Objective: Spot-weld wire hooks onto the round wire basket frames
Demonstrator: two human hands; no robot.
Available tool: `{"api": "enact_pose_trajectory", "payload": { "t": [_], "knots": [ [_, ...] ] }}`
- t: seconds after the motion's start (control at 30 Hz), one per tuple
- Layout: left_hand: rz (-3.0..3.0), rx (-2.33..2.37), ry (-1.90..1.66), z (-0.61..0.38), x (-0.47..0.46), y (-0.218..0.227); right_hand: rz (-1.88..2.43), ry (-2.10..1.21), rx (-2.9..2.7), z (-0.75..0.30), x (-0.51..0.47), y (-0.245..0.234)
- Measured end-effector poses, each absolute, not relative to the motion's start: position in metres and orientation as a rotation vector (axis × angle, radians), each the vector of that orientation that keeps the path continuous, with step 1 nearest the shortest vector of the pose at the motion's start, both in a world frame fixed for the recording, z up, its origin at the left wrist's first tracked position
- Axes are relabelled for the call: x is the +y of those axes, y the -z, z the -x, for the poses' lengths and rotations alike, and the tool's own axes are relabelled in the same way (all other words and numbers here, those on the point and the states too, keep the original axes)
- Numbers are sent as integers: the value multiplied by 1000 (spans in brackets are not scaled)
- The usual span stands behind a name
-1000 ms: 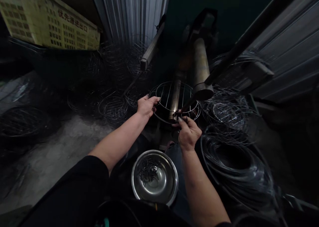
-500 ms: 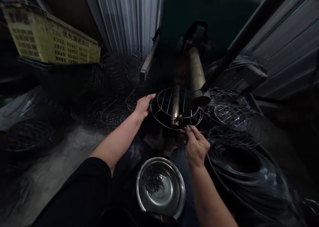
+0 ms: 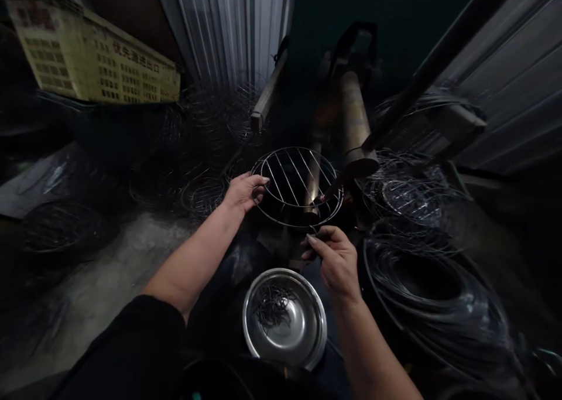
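My left hand [image 3: 244, 192] is closed on the left rim of a round wire rack [image 3: 293, 204], which has two rings and several parallel bars. The rack lies tilted around the lower metal rod [image 3: 312, 180] of a machine, beneath a thicker upper cylinder [image 3: 355, 116]. Just below the rack's front rim, my right hand [image 3: 336, 258] pinches a short, dark piece of wire [image 3: 312, 230], mostly hidden by the fingers. Between my forearms, a steel bowl [image 3: 302, 344] on my lap holds a small heap of short wire pieces [image 3: 273, 307].
A yellow plastic crate [image 3: 105, 60] stands at the back left. Piles of wire rings [image 3: 408, 198] and a large wire coil [image 3: 439, 312] lie on the right. A dark slanting bar [image 3: 434, 60] crosses above the cylinder. More wire racks [image 3: 202, 195] lie on the left.
My left hand has shifted the rack a little left, and its bars now show more plainly. My right hand has drawn back slightly from the rim, towards the bowl.
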State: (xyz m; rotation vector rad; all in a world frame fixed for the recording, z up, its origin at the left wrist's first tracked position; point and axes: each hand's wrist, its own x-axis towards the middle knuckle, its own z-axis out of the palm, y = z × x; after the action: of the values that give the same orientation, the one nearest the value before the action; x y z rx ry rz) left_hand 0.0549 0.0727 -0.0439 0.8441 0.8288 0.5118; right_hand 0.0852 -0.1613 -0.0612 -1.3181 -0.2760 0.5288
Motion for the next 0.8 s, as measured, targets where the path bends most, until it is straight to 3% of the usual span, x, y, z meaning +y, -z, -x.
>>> {"api": "enact_pose_trajectory", "payload": {
  "t": [0.63,0.8],
  "knots": [
    [-842,874,-589,-54,58,34,1709,-306,-468,-97,-155,46],
    [-837,857,-586,-56,59,36,1477,-211,-432,-89,-151,43]
  ]
}}
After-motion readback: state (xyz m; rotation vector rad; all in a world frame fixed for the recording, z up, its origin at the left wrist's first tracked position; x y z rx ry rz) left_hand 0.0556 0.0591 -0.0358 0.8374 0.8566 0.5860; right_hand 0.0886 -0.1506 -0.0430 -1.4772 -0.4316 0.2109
